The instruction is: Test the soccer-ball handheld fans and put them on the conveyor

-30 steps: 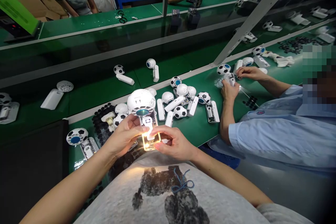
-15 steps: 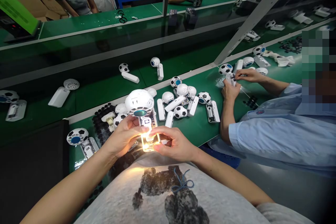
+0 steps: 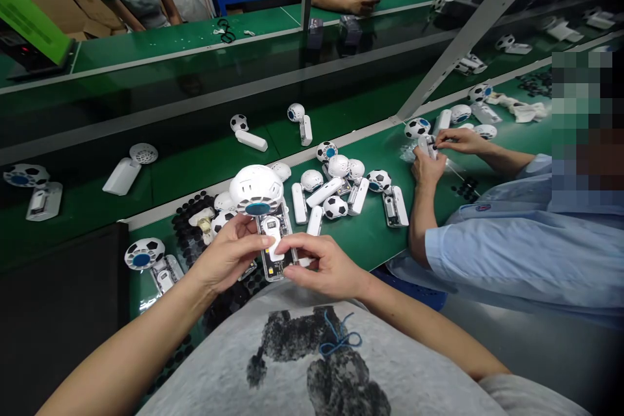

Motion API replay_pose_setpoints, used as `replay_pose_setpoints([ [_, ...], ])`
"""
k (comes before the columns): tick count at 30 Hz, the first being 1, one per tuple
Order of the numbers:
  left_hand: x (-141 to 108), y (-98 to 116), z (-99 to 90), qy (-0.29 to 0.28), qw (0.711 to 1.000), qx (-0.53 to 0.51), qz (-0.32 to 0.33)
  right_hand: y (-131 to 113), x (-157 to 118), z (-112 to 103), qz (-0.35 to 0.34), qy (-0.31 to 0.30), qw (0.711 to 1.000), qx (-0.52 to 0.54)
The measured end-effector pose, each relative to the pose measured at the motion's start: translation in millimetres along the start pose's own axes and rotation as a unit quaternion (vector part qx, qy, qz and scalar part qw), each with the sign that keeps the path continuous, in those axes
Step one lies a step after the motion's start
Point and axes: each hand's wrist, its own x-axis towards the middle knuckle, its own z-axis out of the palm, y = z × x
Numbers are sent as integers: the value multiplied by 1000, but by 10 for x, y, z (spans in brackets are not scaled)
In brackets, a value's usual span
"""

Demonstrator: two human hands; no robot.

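At the green desk, the device, its long axis roughly twelve to six o'clock, is held between the left grip, pinching from eight, and the right grip, from four.

White-domed device, blue disc, green table

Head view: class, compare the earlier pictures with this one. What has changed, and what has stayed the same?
The glow on the handheld device has gone out. The units on the green belt have moved right in view; across the way, the dark boxes have shifted left. The left hand and right hand have kept hold of the device, and the near bench's pile has stayed put.
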Motion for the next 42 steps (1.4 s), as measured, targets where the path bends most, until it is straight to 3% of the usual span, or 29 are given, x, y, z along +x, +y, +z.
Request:
replay_pose_setpoints([
  [5,1,-12,8,-11,1000,-21,4,-27,32,-2,-7,-17,1000,-10],
  [9,68,-15,51,42,996,-81,19,-90,43,-20,7,-48,998,-47],
  [15,167,22,29,83,993,-83,29,-189,60,-135,105,89,989,-63],
  [21,170,7,126,101,992,-68,32,-218,208,-70,95,90,991,6],
  [27,193,-20,191,124,991,-28,38,-249,275,-81,101,81,990,-57],
  [31,225,-19,152,86,996,4,-31,-208,308,-149,124,47,985,-110],
  [34,256,14,81,52,995,2,-88,-118,336,-183,144,44,986,-73],
  [37,267,43,41,57,991,-16,-120,-33,359,-197,165,41,985,-36],
  [40,261,41,59,49,991,-11,-124,4,384,-187,185,35,982,-14],
  [42,284,45,57,38,994,27,-94,15,403,-182,185,35,982,-7],
])
